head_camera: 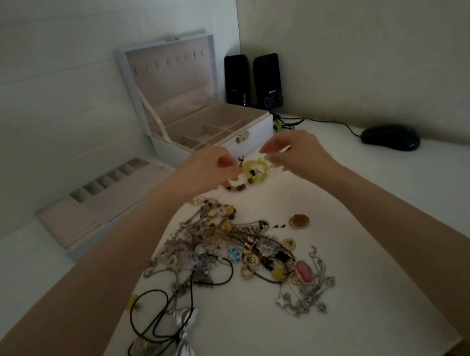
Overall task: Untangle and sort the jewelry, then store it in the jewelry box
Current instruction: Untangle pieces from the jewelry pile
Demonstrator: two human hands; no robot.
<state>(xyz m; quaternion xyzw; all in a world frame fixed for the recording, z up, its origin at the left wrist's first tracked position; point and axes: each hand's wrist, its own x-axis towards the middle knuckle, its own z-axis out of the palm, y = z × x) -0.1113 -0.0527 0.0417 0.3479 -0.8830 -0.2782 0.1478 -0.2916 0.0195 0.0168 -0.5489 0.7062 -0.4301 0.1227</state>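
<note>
Just above the middle of the frame, both hands work on a yellow bracelet (253,169) that lies tangled with a brown bead strand (236,187) on the desk (360,250), just below the open box (254,133). The left hand (211,169) has its grip closed in a pinch at the bracelet's left edge. The right hand (296,150) has its fingertips drawn together at the right edge, but blur hides whether that grip holds anything. The main pile (222,246) of chains, cords and pendants sits lower in the frame, and a lift-out tray (92,208) rests at the left.

The bracelet looks light and limp, likely beads on elastic or thread, so it should sag and slide instead of keeping its shape. Hard pulling could tighten the knot or snap the thread. Best to hold single beads on each side of the crossing and ease the strand through, keeping both pieces low over the desk.
</note>
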